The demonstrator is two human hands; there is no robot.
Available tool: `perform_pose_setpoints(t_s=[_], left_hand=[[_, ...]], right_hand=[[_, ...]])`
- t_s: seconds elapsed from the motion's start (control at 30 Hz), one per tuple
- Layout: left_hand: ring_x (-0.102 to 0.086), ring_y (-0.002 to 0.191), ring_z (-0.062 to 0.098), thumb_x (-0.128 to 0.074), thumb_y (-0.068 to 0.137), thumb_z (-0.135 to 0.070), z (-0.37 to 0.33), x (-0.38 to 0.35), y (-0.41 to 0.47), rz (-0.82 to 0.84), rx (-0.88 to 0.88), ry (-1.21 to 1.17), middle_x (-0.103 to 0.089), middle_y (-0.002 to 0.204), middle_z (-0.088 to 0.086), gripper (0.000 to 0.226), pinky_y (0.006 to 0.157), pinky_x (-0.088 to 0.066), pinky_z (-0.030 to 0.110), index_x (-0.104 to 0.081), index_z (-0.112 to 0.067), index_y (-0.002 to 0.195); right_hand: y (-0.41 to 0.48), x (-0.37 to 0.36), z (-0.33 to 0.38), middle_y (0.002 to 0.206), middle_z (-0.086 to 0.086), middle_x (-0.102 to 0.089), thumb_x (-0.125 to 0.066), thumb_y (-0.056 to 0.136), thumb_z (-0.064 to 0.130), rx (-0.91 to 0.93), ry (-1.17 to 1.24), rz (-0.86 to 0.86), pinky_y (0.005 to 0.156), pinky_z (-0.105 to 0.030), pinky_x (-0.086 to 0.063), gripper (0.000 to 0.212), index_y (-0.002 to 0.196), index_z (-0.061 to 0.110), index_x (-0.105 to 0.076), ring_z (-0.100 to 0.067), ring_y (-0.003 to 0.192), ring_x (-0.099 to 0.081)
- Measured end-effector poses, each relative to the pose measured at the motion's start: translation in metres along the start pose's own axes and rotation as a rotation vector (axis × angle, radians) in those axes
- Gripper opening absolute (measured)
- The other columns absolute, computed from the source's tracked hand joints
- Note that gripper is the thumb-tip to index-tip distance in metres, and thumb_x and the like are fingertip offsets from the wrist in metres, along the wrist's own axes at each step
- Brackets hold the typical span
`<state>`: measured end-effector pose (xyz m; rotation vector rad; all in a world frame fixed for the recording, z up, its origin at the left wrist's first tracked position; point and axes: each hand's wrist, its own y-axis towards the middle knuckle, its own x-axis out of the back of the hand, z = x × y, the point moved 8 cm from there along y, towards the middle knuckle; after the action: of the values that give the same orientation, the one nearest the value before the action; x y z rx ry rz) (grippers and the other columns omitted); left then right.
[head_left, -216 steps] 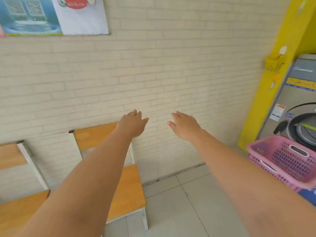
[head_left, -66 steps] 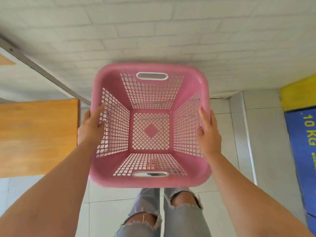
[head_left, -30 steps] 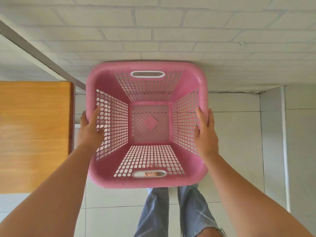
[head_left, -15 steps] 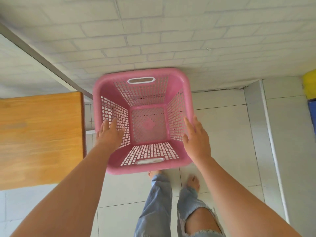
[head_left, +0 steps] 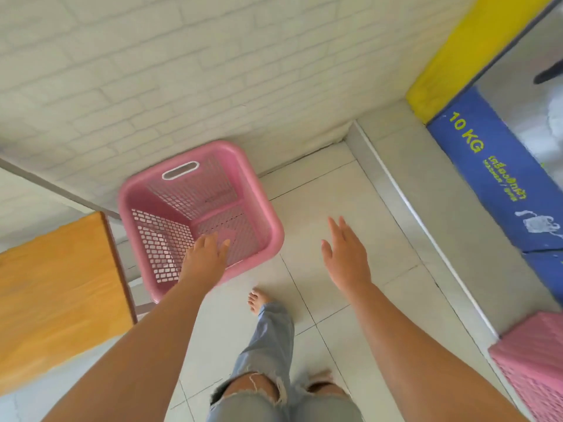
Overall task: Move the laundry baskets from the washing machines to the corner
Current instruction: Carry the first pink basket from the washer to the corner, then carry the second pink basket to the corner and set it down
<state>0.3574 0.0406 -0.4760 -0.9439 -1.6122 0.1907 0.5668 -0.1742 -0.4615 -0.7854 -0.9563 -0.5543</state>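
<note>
An empty pink laundry basket [head_left: 259, 193] with lattice walls stands on the tiled floor against the white brick wall, beside a wooden seat. My left hand [head_left: 205, 258] hovers open over its near rim, apart from the plastic as far as I can tell. My right hand [head_left: 345, 257] is open above the bare floor to the right of the basket, holding nothing. A second pink basket [head_left: 531, 363] shows only its corner at the lower right edge, in front of the washing machine [head_left: 524, 95].
A wooden bench seat [head_left: 58, 296] with a metal frame sits left of the basket. The machine's blue plinth [head_left: 499, 175] marked 10 KG and a yellow pillar [head_left: 469, 47] line the right side. My legs and bare feet [head_left: 257, 300] stand on the tiles.
The basket went from held at both sides down to the floor by the wall. Both hands let go and drew back, and the view swung right toward the machine.
</note>
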Motion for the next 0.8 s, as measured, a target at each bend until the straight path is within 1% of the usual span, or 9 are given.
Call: perform_pose_setpoints(t_s=[0.13,0.2,0.3,0.4,0.43,0.47,0.53,0.6,0.8], left_hand=[[-0.047,0.13,0.037,-0.03,0.104,-0.04,-0.07,-0.027,-0.05,0.07,-0.166,0.096,-0.046,0.143,0.021,0.054,0.107,-0.038,0.048,-0.041,-0.004,0.143],[-0.054,0.122,0.035,-0.029,0.104,-0.036,-0.104,-0.043,-0.077,0.101,-0.258,0.137,-0.052,0.138,0.021,0.051,0.104,-0.043,0.047,-0.041,-0.007,0.144],[-0.059,0.114,0.037,-0.031,0.103,-0.035,-0.149,-0.065,-0.122,0.118,-0.358,0.151,-0.055,0.133,0.022,0.048,0.098,-0.048,0.05,-0.043,-0.006,0.14],[-0.058,0.12,0.035,-0.031,0.102,-0.042,-0.193,-0.087,-0.169,0.107,-0.464,0.194,-0.05,0.142,0.017,0.051,0.104,-0.044,0.05,-0.045,-0.014,0.142],[-0.056,0.123,0.034,-0.031,0.102,-0.044,-0.205,-0.096,-0.183,0.105,-0.486,0.219,-0.048,0.145,0.015,0.052,0.108,-0.04,0.049,-0.044,-0.016,0.143],[-0.051,0.129,0.033,-0.03,0.102,-0.046,-0.217,-0.106,-0.196,0.106,-0.506,0.245,-0.046,0.148,0.013,0.053,0.112,-0.035,0.047,-0.043,-0.018,0.145],[-0.042,0.137,0.032,-0.032,0.102,-0.045,-0.241,-0.128,-0.218,0.142,-0.54,0.254,-0.042,0.15,0.013,0.054,0.114,-0.028,0.043,-0.04,-0.016,0.147],[-0.04,0.137,0.032,-0.035,0.102,-0.042,-0.263,-0.151,-0.237,0.184,-0.573,0.244,-0.041,0.15,0.014,0.053,0.112,-0.029,0.041,-0.039,-0.014,0.147],[-0.04,0.137,0.027,-0.036,0.101,-0.044,-0.331,-0.206,-0.281,0.263,-0.702,0.288,-0.041,0.15,0.009,0.053,0.112,-0.031,0.04,-0.04,-0.017,0.147]], right_hand=[[-0.079,0.035,-0.066,0.16,-0.009,-0.021,-0.038,0.101,0.03,-0.098,0.016,-0.054,0.115,-0.036,-0.027,0.056,0.153,0.015,-0.023,-0.024,0.146,-0.024],[-0.123,0.048,-0.102,0.161,-0.008,-0.021,-0.036,0.102,0.032,-0.157,0.038,-0.078,0.116,-0.036,-0.026,0.057,0.153,0.015,-0.022,-0.023,0.146,-0.024],[-0.192,0.064,-0.155,0.16,-0.007,-0.023,-0.034,0.102,0.034,-0.263,0.098,-0.118,0.116,-0.034,-0.025,0.056,0.153,0.015,-0.022,-0.023,0.146,-0.026],[-0.255,0.074,-0.201,0.16,-0.007,-0.023,-0.033,0.102,0.036,-0.365,0.142,-0.156,0.116,-0.032,-0.023,0.056,0.153,0.014,-0.022,-0.022,0.145,-0.027],[-0.274,0.076,-0.215,0.16,-0.007,-0.024,-0.033,0.102,0.037,-0.399,0.156,-0.169,0.116,-0.031,-0.022,0.057,0.153,0.014,-0.023,-0.021,0.145,-0.027],[-0.292,0.079,-0.227,0.16,-0.007,-0.024,-0.033,0.102,0.037,-0.432,0.171,-0.184,0.116,-0.031,-0.022,0.057,0.153,0.013,-0.023,-0.022,0.145,-0.028],[-0.326,0.082,-0.25,0.159,-0.008,-0.026,-0.035,0.102,0.036,-0.493,0.202,-0.219,0.116,-0.03,-0.022,0.056,0.152,0.012,-0.025,-0.022,0.144,-0.029],[-0.356,0.084,-0.271,0.159,-0.007,-0.027,-0.035,0.102,0.036,-0.546,0.224,-0.247,0.116,-0.031,-0.022,0.056,0.152,0.013,-0.025,-0.022,0.144,-0.029],[-0.424,0.079,-0.336,0.16,-0.004,-0.025,-0.036,0.102,0.036,-0.755,0.364,-0.323,0.116,-0.034,-0.022,0.054,0.152,0.015,-0.027,-0.022,0.145,-0.027]])
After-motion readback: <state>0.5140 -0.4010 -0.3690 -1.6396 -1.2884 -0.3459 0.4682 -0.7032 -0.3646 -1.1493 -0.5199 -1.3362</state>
